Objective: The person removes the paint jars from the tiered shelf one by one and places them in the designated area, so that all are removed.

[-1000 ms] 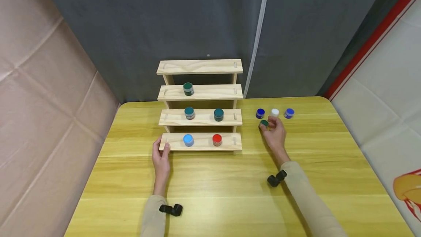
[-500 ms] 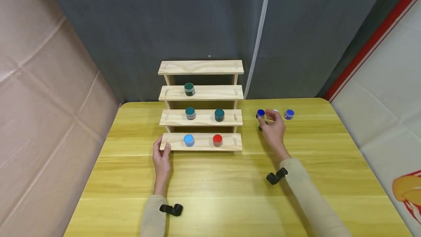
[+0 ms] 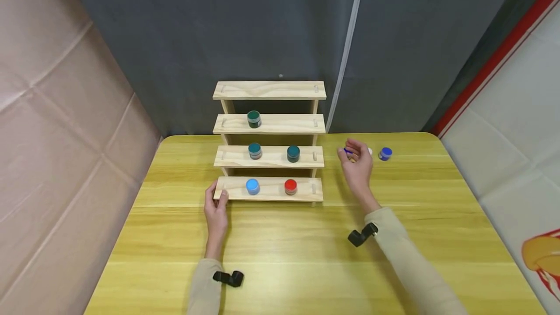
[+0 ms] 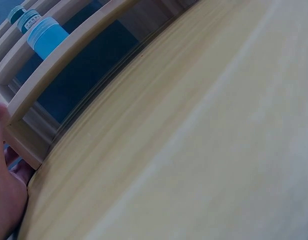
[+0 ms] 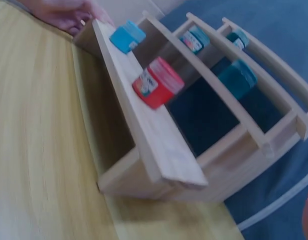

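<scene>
My left hand (image 3: pixel 216 215) grips the left end of the lowest step of a four-tier wooden display rack (image 3: pixel 280 90), thumb on top. To the right of the rack, my right hand (image 3: pixel 358 170) has its thumb and fingers round a dark blue paint jar (image 3: pixel 348 150), of which a sliver of lid shows. On the bottom step stand a light blue jar (image 3: pixel 252 186) and a red jar (image 3: pixel 290 186). Two teal jars (image 3: pixel 255 150) share the step above, with a dark green jar (image 3: pixel 253 119) on the third. The right wrist view mostly misses its own hand.
A blue-violet jar (image 3: pixel 385 153) stands on the wooden table (image 3: pixel 288 252) to the right of my right hand. Beside the fingers a bit of a white jar (image 3: pixel 370 150) peeks out. A grey curtain (image 3: pixel 197 38) hangs behind the rack.
My right hand has moved left and away from me, from the dark green table jar to the dark blue one. That green jar is now out of sight. The left hand keeps its hold.
</scene>
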The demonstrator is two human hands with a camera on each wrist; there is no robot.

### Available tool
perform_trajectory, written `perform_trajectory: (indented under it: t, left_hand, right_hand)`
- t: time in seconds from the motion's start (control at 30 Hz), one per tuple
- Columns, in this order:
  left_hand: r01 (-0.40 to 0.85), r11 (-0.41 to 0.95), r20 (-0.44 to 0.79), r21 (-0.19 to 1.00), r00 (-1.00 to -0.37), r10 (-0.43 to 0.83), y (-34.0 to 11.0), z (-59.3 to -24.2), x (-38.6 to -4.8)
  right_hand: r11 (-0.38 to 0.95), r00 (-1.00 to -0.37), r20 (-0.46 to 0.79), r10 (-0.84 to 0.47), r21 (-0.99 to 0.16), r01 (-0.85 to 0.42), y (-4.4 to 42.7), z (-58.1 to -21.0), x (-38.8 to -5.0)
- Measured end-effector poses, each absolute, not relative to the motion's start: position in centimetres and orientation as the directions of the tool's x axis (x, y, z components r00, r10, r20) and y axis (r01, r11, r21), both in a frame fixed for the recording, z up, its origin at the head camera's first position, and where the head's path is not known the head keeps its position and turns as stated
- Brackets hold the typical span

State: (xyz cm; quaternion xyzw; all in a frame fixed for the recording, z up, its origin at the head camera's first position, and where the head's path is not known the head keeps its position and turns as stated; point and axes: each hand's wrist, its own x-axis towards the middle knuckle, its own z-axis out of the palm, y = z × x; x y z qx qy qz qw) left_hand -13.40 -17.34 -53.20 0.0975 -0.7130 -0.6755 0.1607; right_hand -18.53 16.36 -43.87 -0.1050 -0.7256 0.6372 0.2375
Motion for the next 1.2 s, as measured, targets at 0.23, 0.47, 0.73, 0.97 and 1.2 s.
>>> perform_trajectory:
  t: [0.23, 0.47, 0.73, 0.97, 1.2]
  left_hand:
    - [0.075, 0.082, 0.099, 0.994, -0.928, -0.359, -17.3, -53.2, -13.3]
    - [0.087, 0.093, 0.114, 0.992, -0.928, -0.356, -17.3, -53.2, -13.3]
    - [0.075, 0.097, 0.105, 0.992, -0.928, -0.356, -17.4, -53.2, -13.4]
    - [0.071, 0.095, 0.100, 0.993, -0.930, -0.354, -17.4, -53.3, -13.4]
    - [0.077, 0.087, 0.103, 0.993, -0.929, -0.354, -17.3, -53.1, -13.4]
  right_hand:
    - [0.147, -0.874, 0.249, 0.416, -0.968, -0.205, 14.8, -41.3, -17.5]
    - [0.093, -0.895, 0.248, 0.370, -0.969, -0.230, 13.4, -39.8, -17.6]
    - [0.123, -0.889, 0.328, 0.319, -0.945, -0.304, 11.6, -39.3, -18.9]
    - [0.129, -0.891, 0.350, 0.288, -0.936, -0.327, 10.4, -40.2, -21.4]
    - [0.119, -0.923, 0.316, 0.219, -0.948, -0.296, 8.4, -39.1, -22.2]
